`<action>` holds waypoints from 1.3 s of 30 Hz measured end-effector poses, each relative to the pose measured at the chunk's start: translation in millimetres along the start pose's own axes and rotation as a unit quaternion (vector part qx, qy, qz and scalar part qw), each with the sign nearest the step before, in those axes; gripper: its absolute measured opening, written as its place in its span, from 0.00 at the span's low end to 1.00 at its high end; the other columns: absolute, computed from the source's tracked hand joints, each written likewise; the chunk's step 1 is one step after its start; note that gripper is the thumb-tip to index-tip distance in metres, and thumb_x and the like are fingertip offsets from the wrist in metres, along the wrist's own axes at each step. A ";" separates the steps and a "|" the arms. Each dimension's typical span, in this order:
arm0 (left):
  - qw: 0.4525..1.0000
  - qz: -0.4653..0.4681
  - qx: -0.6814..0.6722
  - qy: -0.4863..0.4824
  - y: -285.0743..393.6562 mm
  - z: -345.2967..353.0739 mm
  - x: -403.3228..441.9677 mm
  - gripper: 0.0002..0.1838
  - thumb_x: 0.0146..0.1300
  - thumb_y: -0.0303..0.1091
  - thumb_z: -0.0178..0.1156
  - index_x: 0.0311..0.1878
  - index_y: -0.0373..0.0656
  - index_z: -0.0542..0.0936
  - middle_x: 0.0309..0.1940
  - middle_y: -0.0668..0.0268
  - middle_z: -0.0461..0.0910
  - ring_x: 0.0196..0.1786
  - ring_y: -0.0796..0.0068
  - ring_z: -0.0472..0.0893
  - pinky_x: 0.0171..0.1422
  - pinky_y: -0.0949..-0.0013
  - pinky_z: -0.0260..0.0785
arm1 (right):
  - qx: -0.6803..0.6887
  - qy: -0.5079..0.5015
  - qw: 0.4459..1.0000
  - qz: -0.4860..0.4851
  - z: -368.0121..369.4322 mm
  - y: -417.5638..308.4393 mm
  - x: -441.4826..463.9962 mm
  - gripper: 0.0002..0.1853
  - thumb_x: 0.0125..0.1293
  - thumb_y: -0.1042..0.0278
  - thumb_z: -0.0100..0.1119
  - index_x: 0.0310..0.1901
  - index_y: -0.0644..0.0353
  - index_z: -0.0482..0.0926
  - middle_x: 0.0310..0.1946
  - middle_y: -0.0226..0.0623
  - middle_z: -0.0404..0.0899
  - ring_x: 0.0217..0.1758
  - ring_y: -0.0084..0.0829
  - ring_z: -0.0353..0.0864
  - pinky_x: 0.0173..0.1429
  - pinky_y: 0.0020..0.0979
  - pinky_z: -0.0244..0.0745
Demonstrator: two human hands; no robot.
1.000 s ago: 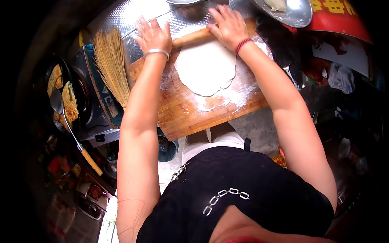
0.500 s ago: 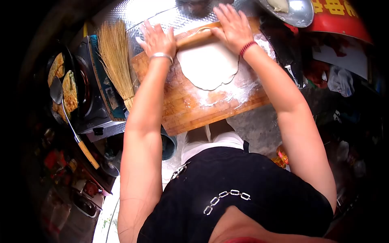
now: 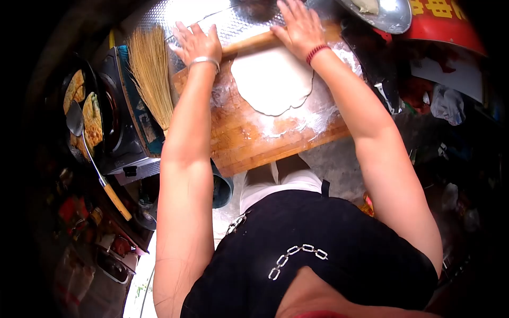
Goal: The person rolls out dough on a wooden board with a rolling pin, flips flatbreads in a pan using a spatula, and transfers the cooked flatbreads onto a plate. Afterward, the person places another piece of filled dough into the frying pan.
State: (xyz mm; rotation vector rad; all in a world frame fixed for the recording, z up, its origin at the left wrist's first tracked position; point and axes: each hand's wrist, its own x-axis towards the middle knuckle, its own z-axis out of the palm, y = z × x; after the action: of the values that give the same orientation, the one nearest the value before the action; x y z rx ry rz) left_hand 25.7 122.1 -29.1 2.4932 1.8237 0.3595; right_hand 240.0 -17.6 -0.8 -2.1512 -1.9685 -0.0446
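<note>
A wooden rolling pin (image 3: 248, 44) lies across the far edge of a round, flat sheet of white dough (image 3: 273, 79). My left hand (image 3: 198, 46) rests over the pin's left end, its fingers spread and stretched forward. Over the right end lies my right hand (image 3: 302, 31), also flat with fingers extended. Both palms press on the pin without wrapping round it. Beneath the dough is a wooden board (image 3: 238, 146), dusted with flour toward its right side.
Left of the board stands a straw broom (image 3: 151, 74). Further left, a pan holds browned flatbreads (image 3: 93, 119) and a spatula (image 3: 114, 201) with a wooden handle. A metal bowl (image 3: 391, 18) with dough sits at the far right, beside a red container (image 3: 445, 37).
Both hands have moved forward and slightly left, and the rolling pin has rolled away from me toward the dough's far edge.
</note>
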 end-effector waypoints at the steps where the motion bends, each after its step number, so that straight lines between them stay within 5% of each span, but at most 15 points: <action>1: 1.000 0.010 0.000 0.015 -2.3 -0.1 2.5 0.33 0.70 0.55 0.40 0.66 0.38 0.65 0.75 0.43 0.43 0.78 0.48 0.38 0.77 0.40 0.29 | 0.006 -0.002 1.000 0.007 2.7 -4.4 -7.3 0.37 0.69 0.39 0.41 0.72 0.57 0.55 0.74 0.42 0.51 0.78 0.40 0.45 0.78 0.46 0.38; 4: 0.999 0.019 -0.005 -0.044 3.2 -19.9 -29.2 0.33 0.68 0.55 0.42 0.64 0.36 0.67 0.75 0.46 0.46 0.78 0.48 0.40 0.77 0.40 0.31 | 0.010 0.012 1.000 0.026 -3.6 -6.0 -11.1 0.38 0.70 0.39 0.40 0.72 0.59 0.55 0.74 0.44 0.50 0.79 0.39 0.44 0.79 0.45 0.37; 7: 0.990 0.117 -0.059 -0.052 -15.0 -36.9 -124.6 0.25 0.64 0.51 0.53 0.52 0.38 0.71 0.75 0.47 0.47 0.77 0.47 0.44 0.75 0.37 0.33 | 0.045 -0.057 0.997 0.013 -31.6 -27.7 -92.3 0.39 0.67 0.47 0.52 0.71 0.63 0.54 0.73 0.46 0.53 0.77 0.41 0.48 0.79 0.45 0.36; 8: 0.986 0.131 -0.065 -0.082 -17.9 -45.3 -150.5 0.26 0.61 0.51 0.55 0.51 0.39 0.70 0.75 0.49 0.47 0.77 0.47 0.45 0.75 0.37 0.33 | 0.056 -0.046 0.997 -0.003 -35.9 -27.9 -113.3 0.38 0.64 0.50 0.56 0.70 0.62 0.57 0.69 0.46 0.59 0.73 0.41 0.56 0.77 0.46 0.41; 9: 0.978 0.157 -0.072 -0.116 -23.4 -49.2 -169.5 0.26 0.60 0.51 0.57 0.51 0.39 0.70 0.75 0.51 0.48 0.77 0.48 0.45 0.75 0.37 0.34 | 0.093 0.016 0.995 -0.027 -52.3 -29.7 -120.8 0.29 0.62 0.62 0.58 0.65 0.60 0.67 0.59 0.44 0.69 0.64 0.40 0.68 0.71 0.43 0.55; 10: 0.974 0.186 -0.091 -0.092 -25.5 -52.3 -176.2 0.26 0.60 0.51 0.58 0.51 0.39 0.70 0.75 0.51 0.48 0.77 0.49 0.46 0.74 0.37 0.35 | 0.129 0.010 0.991 -0.045 -51.1 -25.5 -128.2 0.27 0.61 0.66 0.57 0.63 0.59 0.70 0.55 0.43 0.71 0.60 0.39 0.70 0.68 0.41 0.59; 13: 0.972 0.199 -0.082 -0.095 -12.9 -54.6 -154.3 0.26 0.64 0.50 0.53 0.57 0.39 0.68 0.76 0.51 0.46 0.77 0.48 0.45 0.74 0.37 0.35 | 0.222 0.051 0.969 -0.098 -42.7 -17.8 -134.6 0.21 0.57 0.79 0.53 0.54 0.58 0.78 0.42 0.37 0.75 0.47 0.37 0.76 0.54 0.34 0.72; 18: 0.967 0.207 -0.140 0.047 16.7 -48.8 -86.9 0.28 0.65 0.51 0.54 0.56 0.36 0.68 0.74 0.47 0.48 0.76 0.44 0.46 0.74 0.36 0.37 | 0.156 0.092 0.982 -0.046 -45.4 8.7 -130.8 0.17 0.58 0.80 0.58 0.50 0.61 0.79 0.40 0.40 0.76 0.45 0.41 0.75 0.52 0.38 0.71; 20: 0.969 0.164 -0.179 0.052 15.6 -47.7 -87.3 0.28 0.66 0.44 0.56 0.60 0.31 0.66 0.71 0.44 0.53 0.74 0.42 0.51 0.74 0.42 0.42 | 0.165 0.109 0.979 0.058 -52.0 14.7 -144.3 0.17 0.59 0.78 0.58 0.52 0.61 0.78 0.41 0.41 0.76 0.46 0.42 0.74 0.52 0.38 0.70; 23: 0.974 0.121 -0.192 -0.024 16.9 -31.0 -113.2 0.24 0.62 0.34 0.59 0.57 0.29 0.67 0.62 0.44 0.66 0.67 0.44 0.62 0.72 0.51 0.52 | 0.164 0.087 0.978 0.095 -44.1 10.4 -161.4 0.17 0.60 0.76 0.59 0.53 0.60 0.77 0.40 0.41 0.75 0.46 0.43 0.74 0.53 0.38 0.69; 27: 0.976 0.146 -0.159 -0.024 30.3 -38.8 -119.6 0.22 0.57 0.28 0.62 0.52 0.31 0.69 0.49 0.47 0.73 0.55 0.48 0.71 0.61 0.52 0.61 | 0.128 0.090 0.983 0.097 -30.7 18.9 -130.3 0.20 0.60 0.70 0.61 0.55 0.57 0.77 0.39 0.37 0.74 0.47 0.40 0.72 0.53 0.37 0.70; 30: 0.963 -0.025 -0.228 -0.145 39.4 -42.5 -102.1 0.20 0.54 0.32 0.66 0.46 0.32 0.70 0.46 0.44 0.73 0.51 0.48 0.73 0.57 0.56 0.65 | 0.053 0.100 0.992 0.051 -29.6 37.1 -105.3 0.16 0.61 0.67 0.61 0.51 0.60 0.75 0.39 0.41 0.74 0.48 0.42 0.72 0.53 0.38 0.70; 34: 0.949 -0.089 -0.233 -0.192 32.7 -30.3 -91.7 0.25 0.49 0.29 0.70 0.44 0.27 0.67 0.29 0.57 0.78 0.26 0.69 0.79 0.29 0.66 0.73 | 0.080 0.127 0.983 0.106 -50.9 39.9 -123.7 0.15 0.64 0.67 0.57 0.50 0.62 0.74 0.40 0.45 0.75 0.47 0.46 0.74 0.53 0.40 0.71; 35: 0.920 -0.116 -0.288 -0.239 11.1 -0.1 -93.0 0.26 0.49 0.25 0.68 0.46 0.25 0.64 0.25 0.61 0.78 0.19 0.74 0.77 0.20 0.70 0.70 | 0.114 0.127 0.976 0.137 -57.9 33.3 -137.4 0.15 0.64 0.66 0.56 0.50 0.63 0.74 0.41 0.46 0.75 0.46 0.47 0.74 0.52 0.40 0.71; 39: 0.785 -0.236 -0.419 -0.391 14.9 -66.9 -139.5 0.24 0.49 0.23 0.66 0.45 0.31 0.63 0.24 0.61 0.80 0.25 0.75 0.79 0.23 0.73 0.69 | 0.199 0.104 0.953 0.202 -69.8 -10.6 -191.3 0.16 0.65 0.66 0.55 0.51 0.65 0.74 0.44 0.49 0.74 0.47 0.49 0.75 0.53 0.42 0.72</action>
State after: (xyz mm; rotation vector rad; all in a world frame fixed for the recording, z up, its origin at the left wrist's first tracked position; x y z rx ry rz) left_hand -13.9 -21.5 15.1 1.2245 1.3766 0.0443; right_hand 219.4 -217.2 35.7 -2.1230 -1.2641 0.1721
